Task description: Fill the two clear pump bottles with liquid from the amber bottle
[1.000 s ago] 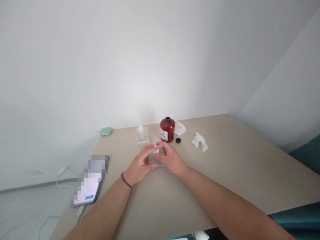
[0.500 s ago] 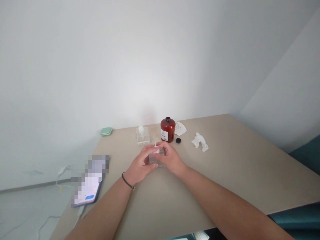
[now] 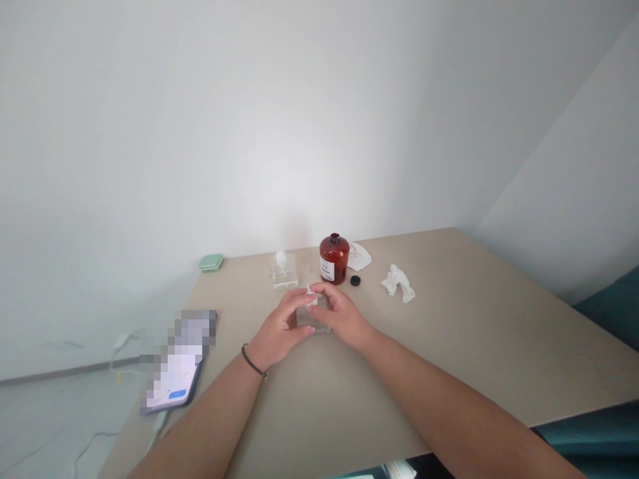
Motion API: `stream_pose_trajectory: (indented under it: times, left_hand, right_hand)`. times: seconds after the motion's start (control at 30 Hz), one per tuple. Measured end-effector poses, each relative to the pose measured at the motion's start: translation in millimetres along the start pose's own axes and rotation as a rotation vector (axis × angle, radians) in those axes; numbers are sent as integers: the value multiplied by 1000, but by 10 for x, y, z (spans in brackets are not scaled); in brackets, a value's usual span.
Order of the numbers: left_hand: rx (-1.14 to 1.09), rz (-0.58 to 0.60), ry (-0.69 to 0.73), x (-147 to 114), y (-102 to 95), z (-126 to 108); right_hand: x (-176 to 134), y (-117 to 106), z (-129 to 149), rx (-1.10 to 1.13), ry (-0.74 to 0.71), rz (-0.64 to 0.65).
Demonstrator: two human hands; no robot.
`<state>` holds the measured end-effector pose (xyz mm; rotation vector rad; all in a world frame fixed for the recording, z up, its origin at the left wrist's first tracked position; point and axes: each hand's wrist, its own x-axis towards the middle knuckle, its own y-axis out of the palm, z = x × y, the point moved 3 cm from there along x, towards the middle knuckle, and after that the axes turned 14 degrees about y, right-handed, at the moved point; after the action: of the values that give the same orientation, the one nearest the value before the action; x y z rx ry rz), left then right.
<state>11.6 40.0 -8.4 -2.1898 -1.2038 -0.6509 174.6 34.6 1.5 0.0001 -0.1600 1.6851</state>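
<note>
On our left lies a flat rectangular phone (image 3: 180, 369) with lit screen, and beyond it a pale green rounded case (image 3: 211, 263). Next we see a transparent square container with a white knob (image 3: 285, 282), near the wall (image 3: 299, 133). Our left hand (image 3: 277, 330) grasps a smaller clear block-shaped vessel (image 3: 305, 319), thumb at its near side; our right hand (image 3: 348, 318) grasps it from the opposite side, thumb near its slim white spout (image 3: 309, 289). This vessel is between our hands, apparently resting on the beige table (image 3: 474, 319). To handle it well, we should keep it level and press evenly from both sides, so the spout does not lean. Farther right are a glossy reddish-brown open bottle (image 3: 339, 256), a small round black cap (image 3: 355, 281) and a crumpled white tissue (image 3: 398, 283).
</note>
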Motion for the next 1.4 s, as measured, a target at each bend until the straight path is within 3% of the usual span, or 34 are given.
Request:
stream_pose_trajectory:
  times: [0.1,0.3,0.5,0.67,0.87,1.23,1.4]
  left_hand:
    - [2,-10,10,10,-2,-10]
    - [-40,-30,22,14,12,-1]
    - [-15,-16,12,12,6,-6]
    - [-41,-33,15,13,12,-3]
    - [-12,-23,9,11,9,-4]
    - [-21,-24,15,10,11,-9]
    - [-59,-44,-4,10,5,0]
  right_hand:
    - [-1,-10,14,3,-28,25]
    - [-14,12,12,-30,49,-81]
    - [-14,-2,42,1,-26,32]
    - [-4,9,-29,-19,23,-79]
    - [10,-12,14,-6,-30,34]
    - [-3,34,-1,-28,39,-80]
    - [-16,15,88,-77,-59,33]
